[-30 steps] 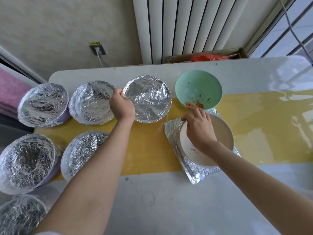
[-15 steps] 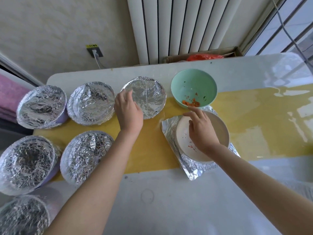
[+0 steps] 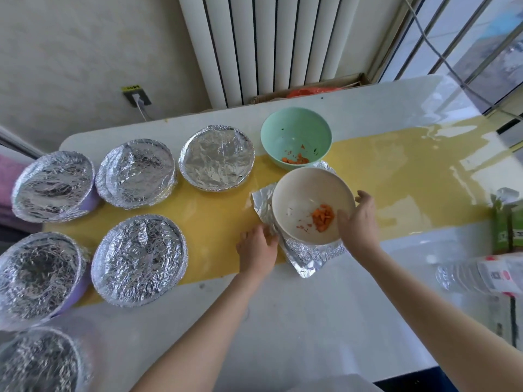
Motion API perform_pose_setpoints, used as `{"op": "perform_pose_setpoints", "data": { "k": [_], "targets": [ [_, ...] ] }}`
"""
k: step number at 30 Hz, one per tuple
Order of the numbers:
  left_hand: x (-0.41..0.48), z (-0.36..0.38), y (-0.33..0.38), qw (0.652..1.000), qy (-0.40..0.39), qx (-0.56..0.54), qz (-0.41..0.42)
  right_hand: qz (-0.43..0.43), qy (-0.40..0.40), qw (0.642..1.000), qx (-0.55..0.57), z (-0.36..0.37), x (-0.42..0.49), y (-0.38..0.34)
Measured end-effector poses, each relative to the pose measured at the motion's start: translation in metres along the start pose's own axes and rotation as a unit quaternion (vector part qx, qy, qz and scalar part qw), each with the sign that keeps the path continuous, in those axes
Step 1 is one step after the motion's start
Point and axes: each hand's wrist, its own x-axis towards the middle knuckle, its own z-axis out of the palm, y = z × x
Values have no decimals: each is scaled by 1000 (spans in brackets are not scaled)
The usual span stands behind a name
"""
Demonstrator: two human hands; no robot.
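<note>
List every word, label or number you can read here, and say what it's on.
No text here can be read.
Yellow label above the wall socket: too small to read.
Green carton at the right edge: white print, blurred.
Bottle label, red and white: print blurred.

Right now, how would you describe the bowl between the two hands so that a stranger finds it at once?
On the table, follow the yellow strip right past the foil-covered dishes to the green bowl. Just nearer the person stands the cream bowl. It alone rests on a loose foil sheet.
</note>
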Motion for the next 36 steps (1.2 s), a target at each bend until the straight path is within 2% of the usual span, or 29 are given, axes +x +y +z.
{"op": "perform_pose_setpoints", "data": {
  "k": [3,6,12,16,19,21,24,27,29,31,33,36],
  "targets": [
    [1,2,6,999,-1,-46,-28,69,-25,997,38,-3,4,4],
    [1,1,8,998,5,-40,-50,134,-71,986,64,-5,8,11],
    [-1,-2,12,995,15,-63,-77,168,-82,964,188,-16,2,11],
    [-9,-9,6,994,44,-84,-49,179,-76,959,205,-21,1,15],
    [-13,-18,-9,996,83,5,-43,167,-82,962,200,-24,-4,17],
    [-15,-21,-20,993,78,65,-63,160,-89,961,208,-24,-9,19],
    [-18,-26,-23,990,65,86,-93,155,-96,958,220,-21,-15,20],
    [-18,-24,-21,989,67,120,-58,146,-99,960,219,-18,-20,19],
    [-18,-24,-18,995,60,64,-36,140,-97,962,213,-19,-22,17],
    [-21,-26,-13,997,60,-56,-7,134,-96,964,209,-20,-24,15],
    [-26,-31,-5,985,80,-151,10,131,-96,962,219,-21,-25,16],
    [-39,-44,2,966,132,-219,32,129,-94,959,233,-20,-26,16]
  ]
}}
